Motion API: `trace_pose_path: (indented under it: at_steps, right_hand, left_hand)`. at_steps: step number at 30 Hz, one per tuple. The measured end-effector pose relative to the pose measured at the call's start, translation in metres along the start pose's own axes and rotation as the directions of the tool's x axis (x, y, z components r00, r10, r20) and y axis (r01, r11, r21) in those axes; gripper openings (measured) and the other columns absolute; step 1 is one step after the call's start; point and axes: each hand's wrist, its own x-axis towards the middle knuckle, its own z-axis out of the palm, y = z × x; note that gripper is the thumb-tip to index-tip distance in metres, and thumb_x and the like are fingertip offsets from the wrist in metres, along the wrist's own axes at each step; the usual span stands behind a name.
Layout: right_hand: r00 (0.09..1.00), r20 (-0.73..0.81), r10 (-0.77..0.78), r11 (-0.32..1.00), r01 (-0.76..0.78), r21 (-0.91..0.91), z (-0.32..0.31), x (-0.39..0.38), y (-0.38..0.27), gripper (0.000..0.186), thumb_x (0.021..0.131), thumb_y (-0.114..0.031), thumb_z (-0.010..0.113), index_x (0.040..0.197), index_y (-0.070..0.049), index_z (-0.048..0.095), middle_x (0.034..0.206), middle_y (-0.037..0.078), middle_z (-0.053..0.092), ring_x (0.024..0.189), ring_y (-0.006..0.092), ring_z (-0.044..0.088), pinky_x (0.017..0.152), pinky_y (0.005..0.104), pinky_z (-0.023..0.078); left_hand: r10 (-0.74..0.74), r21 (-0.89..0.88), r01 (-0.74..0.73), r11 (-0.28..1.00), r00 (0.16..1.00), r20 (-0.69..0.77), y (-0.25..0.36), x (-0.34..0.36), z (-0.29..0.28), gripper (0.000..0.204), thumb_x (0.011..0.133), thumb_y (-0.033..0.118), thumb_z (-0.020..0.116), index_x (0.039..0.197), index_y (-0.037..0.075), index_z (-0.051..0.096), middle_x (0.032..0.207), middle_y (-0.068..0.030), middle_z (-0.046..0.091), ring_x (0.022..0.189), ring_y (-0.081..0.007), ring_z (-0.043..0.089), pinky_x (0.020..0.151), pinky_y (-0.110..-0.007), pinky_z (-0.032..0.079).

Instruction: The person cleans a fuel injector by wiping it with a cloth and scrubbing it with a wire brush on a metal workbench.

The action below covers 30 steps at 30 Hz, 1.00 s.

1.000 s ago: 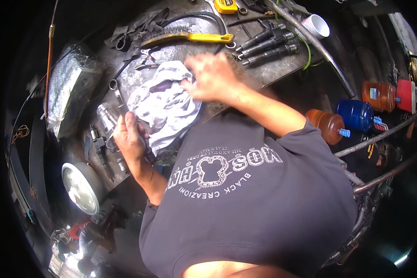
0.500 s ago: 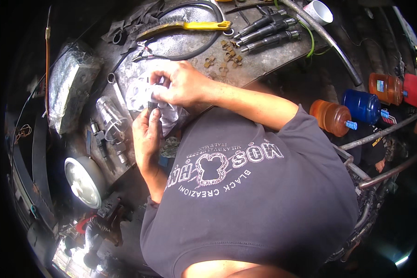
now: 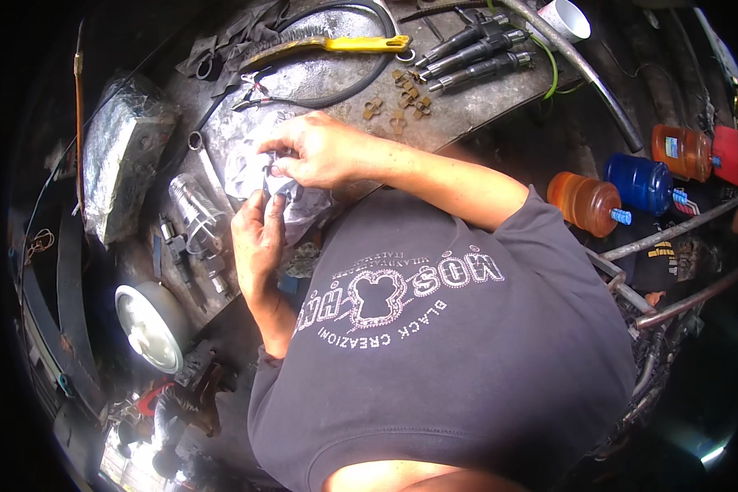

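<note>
Over the bench, a crumpled white cloth [image 3: 303, 211] is bunched beneath and between my hands. My right hand [image 3: 324, 152] comes across from the right, its thumb and fingers pinching the cloth. Just below it, my left hand [image 3: 258, 234] is closed, thumb against fingers, on a small dark metal part that the cloth and fingers mostly cover. A combination wrench [image 3: 207, 160] lies to the left of the cloth. Beside my left hand rests a clear plastic cup-like container [image 3: 195, 211], with a dark injector-like part [image 3: 172, 243] near it.
On the bench [image 3: 484, 107] lie a yellow-handled wire brush [image 3: 328, 45], a black hose [image 3: 381, 74], several dark injectors [image 3: 480, 53] and small brass-coloured clips [image 3: 402, 98]. A plastic-wrapped block [image 3: 127, 164] and white lidded pot [image 3: 148, 324] are left. Large water bottles [image 3: 586, 203] stand right.
The cloth has shifted over the dark part between my hands, which showed more plainly before. My right fingers have moved slightly; my left hand stays almost in place.
</note>
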Motion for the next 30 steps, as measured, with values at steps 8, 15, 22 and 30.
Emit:
trace_pose_path:
  at_steps: [8, 15, 22, 30]
  right_hand:
    - [0.990, 0.052, 0.129, 0.988, -0.124, -0.090, 0.001, 0.005, -0.013, 0.036, 0.083, -0.030, 0.054, 0.098, 0.002, 0.061, 0.095, 0.024, 0.062, 0.091, 0.0366, 0.060, 0.079, 0.0422, 0.047]
    - [0.991, -0.015, 0.134, 0.981, -0.135, -0.143, 0.011, 0.017, -0.003, 0.034, 0.085, -0.033, 0.052, 0.084, -0.001, 0.065, 0.079, 0.022, 0.063, 0.079, 0.0379, 0.062, 0.070, 0.0439, 0.048]
    - [0.973, -0.055, 0.226, 0.948, -0.232, -0.219, 0.008, 0.012, -0.012, 0.035, 0.085, -0.033, 0.051, 0.075, -0.002, 0.064, 0.074, 0.022, 0.061, 0.074, 0.0400, 0.061, 0.066, 0.0449, 0.047]
    - [0.960, -0.069, -0.273, 0.910, 0.234, -0.342, 0.018, 0.018, 0.014, 0.020, 0.083, -0.018, 0.051, 0.076, -0.003, 0.060, 0.071, 0.017, 0.062, 0.067, 0.0366, 0.060, 0.060, 0.0434, 0.048]
  left_hand:
    - [0.241, 0.348, -0.210, 0.914, 0.970, -0.046, 0.018, 0.007, -0.012, 0.020, 0.085, 0.017, 0.059, 0.081, -0.001, 0.052, 0.064, -0.0200, 0.056, 0.056, -0.0365, 0.057, 0.053, -0.039, 0.042]
    - [0.219, 0.458, -0.217, 0.862, 0.974, 0.051, 0.028, 0.009, -0.021, 0.020, 0.085, 0.017, 0.058, 0.080, -0.001, 0.051, 0.063, -0.0202, 0.054, 0.057, -0.0377, 0.053, 0.054, -0.040, 0.041]
    - [0.255, 0.526, -0.237, 0.817, 0.966, 0.038, 0.028, 0.014, -0.018, 0.019, 0.084, 0.015, 0.057, 0.079, -0.002, 0.050, 0.060, -0.0196, 0.050, 0.053, -0.0368, 0.050, 0.053, -0.039, 0.039]
    - [-0.014, -0.102, 0.033, 0.994, 0.982, 0.186, 0.017, 0.012, -0.022, 0.024, 0.087, 0.022, 0.057, 0.079, -0.001, 0.054, 0.052, -0.0075, 0.051, 0.042, -0.0180, 0.049, 0.041, -0.030, 0.037]
